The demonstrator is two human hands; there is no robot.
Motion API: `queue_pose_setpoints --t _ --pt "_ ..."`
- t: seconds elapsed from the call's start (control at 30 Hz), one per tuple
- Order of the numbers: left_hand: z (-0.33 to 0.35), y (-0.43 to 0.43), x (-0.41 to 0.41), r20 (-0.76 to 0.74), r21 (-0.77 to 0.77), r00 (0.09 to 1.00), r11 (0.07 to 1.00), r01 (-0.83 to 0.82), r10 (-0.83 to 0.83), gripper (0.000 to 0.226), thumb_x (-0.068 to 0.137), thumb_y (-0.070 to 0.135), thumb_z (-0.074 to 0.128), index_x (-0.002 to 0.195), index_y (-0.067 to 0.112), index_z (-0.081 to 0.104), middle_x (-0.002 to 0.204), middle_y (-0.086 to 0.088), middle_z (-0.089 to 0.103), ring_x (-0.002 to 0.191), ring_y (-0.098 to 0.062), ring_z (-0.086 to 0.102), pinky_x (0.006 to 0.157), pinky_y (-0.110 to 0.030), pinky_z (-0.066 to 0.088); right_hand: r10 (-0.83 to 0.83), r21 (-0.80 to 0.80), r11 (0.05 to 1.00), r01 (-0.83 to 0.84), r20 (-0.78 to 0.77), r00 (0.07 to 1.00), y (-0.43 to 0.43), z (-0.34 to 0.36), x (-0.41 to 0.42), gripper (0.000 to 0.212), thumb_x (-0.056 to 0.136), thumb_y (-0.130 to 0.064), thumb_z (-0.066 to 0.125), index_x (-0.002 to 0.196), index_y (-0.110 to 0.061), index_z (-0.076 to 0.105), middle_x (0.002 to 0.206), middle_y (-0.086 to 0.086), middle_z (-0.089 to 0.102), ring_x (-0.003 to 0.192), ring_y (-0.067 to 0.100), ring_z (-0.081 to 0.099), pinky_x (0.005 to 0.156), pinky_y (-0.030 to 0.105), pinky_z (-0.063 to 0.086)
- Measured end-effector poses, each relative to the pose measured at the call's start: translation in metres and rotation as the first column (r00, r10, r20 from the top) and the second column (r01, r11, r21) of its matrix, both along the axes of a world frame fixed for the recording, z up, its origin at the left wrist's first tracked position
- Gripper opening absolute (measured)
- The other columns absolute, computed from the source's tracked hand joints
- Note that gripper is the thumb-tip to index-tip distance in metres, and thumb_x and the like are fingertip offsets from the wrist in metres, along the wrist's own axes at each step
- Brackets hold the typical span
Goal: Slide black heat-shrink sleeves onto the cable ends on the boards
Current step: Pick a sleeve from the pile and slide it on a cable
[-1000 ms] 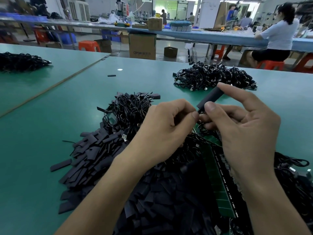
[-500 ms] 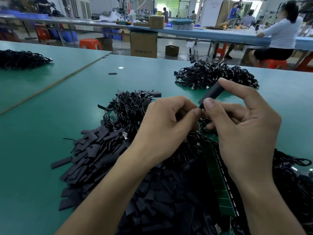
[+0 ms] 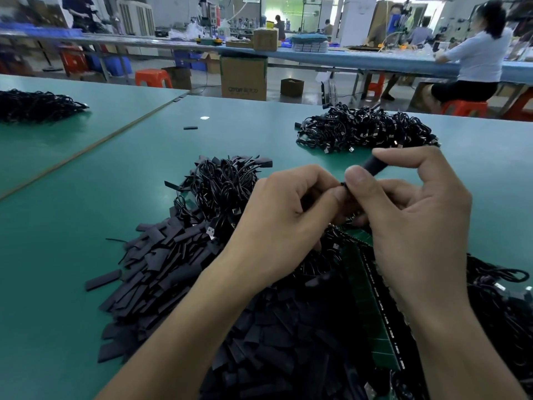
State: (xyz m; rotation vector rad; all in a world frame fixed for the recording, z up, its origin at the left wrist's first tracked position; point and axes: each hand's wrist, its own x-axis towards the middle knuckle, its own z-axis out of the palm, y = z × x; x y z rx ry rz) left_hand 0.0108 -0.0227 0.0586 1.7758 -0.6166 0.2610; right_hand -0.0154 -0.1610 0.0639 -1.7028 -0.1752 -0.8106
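The right hand [image 3: 418, 226] pinches 1 black heat-shrink sleeve [image 3: 375, 166] between thumb and forefinger and holds it tilted up and away above the work. The sleeve's near mouth meets the left hand [image 3: 282, 220], whose curled thumb and forefinger pinch what looks like a cable end [image 3: 343, 185]. The fingers mostly hide that end, so whether it has entered the sleeve cannot be told.

Below both hands lies a green board [image 3: 364, 298] with black cables running off it. A heap of loose sleeves [image 3: 161, 269] spreads to the left on the green table [image 3: 72, 226].

The sleeve is probably very light, thin-walled and soft; the flat pieces in the heap suggest it collapses easily. A gentle pinch at mid-length or further back should suit it, leaving the mouth free and round. Its smooth skin may slip.

The cable looks limp, so it is best gripped close to its tip, where it will not buckle when pushed. Tugging it could strain its joint on the board.
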Motion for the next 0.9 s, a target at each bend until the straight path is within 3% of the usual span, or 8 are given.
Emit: queue_pose_setpoints --t 0.17,0.3,0.43,0.63,0.73,0.8,0.9 --pt "-0.002 -0.004 -0.001 -0.021 -0.023 1.000 1.000 0.020 -0.020 0.019 0.098 0.018 0.062 0.081 0.022 0.069 0.066 0.006 0.069 0.047 -0.010 0.060 0.047 -0.029 0.052 -0.030 -0.009 0.999 0.030 0.042 0.999 0.001 0.004 -0.001 0.036 0.087 -0.023 0.077 0.113 -0.042 0.061 0.074 -0.016 0.074 0.059 0.007 0.071 0.057 0.020 0.056" --pt "-0.005 -0.005 0.000 -0.032 -0.057 0.999 0.998 0.016 -0.017 0.019 0.097 0.019 0.062 0.080 0.023 0.069 0.067 0.008 0.070 0.049 -0.008 0.061 0.049 -0.024 0.050 -0.037 0.022 0.999 0.036 0.058 0.998 0.003 -0.001 0.001 0.030 0.087 -0.023 0.077 0.107 -0.041 0.064 0.074 -0.017 0.074 0.058 0.005 0.070 0.057 0.020 0.055" --pt "-0.004 -0.004 0.000 -0.035 -0.070 0.999 0.998 0.002 -0.004 0.019 0.098 0.017 0.062 0.081 0.019 0.070 0.067 0.004 0.070 0.052 -0.008 0.061 0.051 -0.025 0.052 0.014 0.114 0.993 -0.022 0.071 0.997 0.007 -0.003 0.002 0.031 0.087 -0.015 0.077 0.109 -0.033 0.066 0.071 -0.015 0.074 0.053 0.001 0.065 0.053 0.010 0.048" --pt "-0.001 -0.001 0.000 -0.097 -0.094 0.995 0.995 0.027 -0.036 0.017 0.099 0.013 0.062 0.084 0.013 0.069 0.064 0.004 0.068 0.052 -0.007 0.061 0.050 -0.020 0.050 0.072 0.157 0.984 -0.085 0.087 0.994 0.008 -0.001 0.002 0.031 0.087 -0.009 0.077 0.103 -0.029 0.061 0.071 -0.010 0.073 0.049 0.004 0.063 0.049 0.012 0.047" --pt "0.001 0.001 0.000 -0.180 -0.102 0.981 0.993 0.060 -0.077 0.014 0.098 0.016 0.063 0.084 0.014 0.068 0.068 -0.004 0.071 0.054 -0.008 0.064 0.053 -0.021 0.053 0.086 0.156 0.983 -0.092 0.047 0.995 0.007 -0.002 0.002 0.030 0.088 -0.012 0.076 0.104 -0.032 0.060 0.075 -0.006 0.074 0.051 0.006 0.063 0.049 0.015 0.047" --pt "0.001 0.003 0.002 -0.221 -0.047 0.970 0.994 0.096 -0.104 0.009 0.095 0.021 0.066 0.091 0.014 0.067 0.077 -0.008 0.074 0.063 -0.012 0.066 0.064 -0.030 0.059 0.080 0.179 0.980 -0.083 0.027 0.996 0.006 -0.001 0.002 0.029 0.089 -0.015 0.074 0.103 -0.034 0.059 0.078 -0.002 0.076 0.057 0.013 0.067 0.052 0.020 0.049" --pt "-0.002 0.008 0.006 -0.228 0.159 0.968 0.977 0.141 -0.102 0.016 0.088 0.031 0.075 0.097 0.020 0.069 0.085 -0.006 0.074 0.075 -0.021 0.069 0.078 -0.043 0.059 0.059 0.272 0.960 -0.067 0.039 0.997 0.002 0.001 0.001 0.028 0.089 -0.012 0.072 0.103 -0.029 0.055 0.080 0.003 0.076 0.064 0.016 0.070 0.055 0.021 0.051"
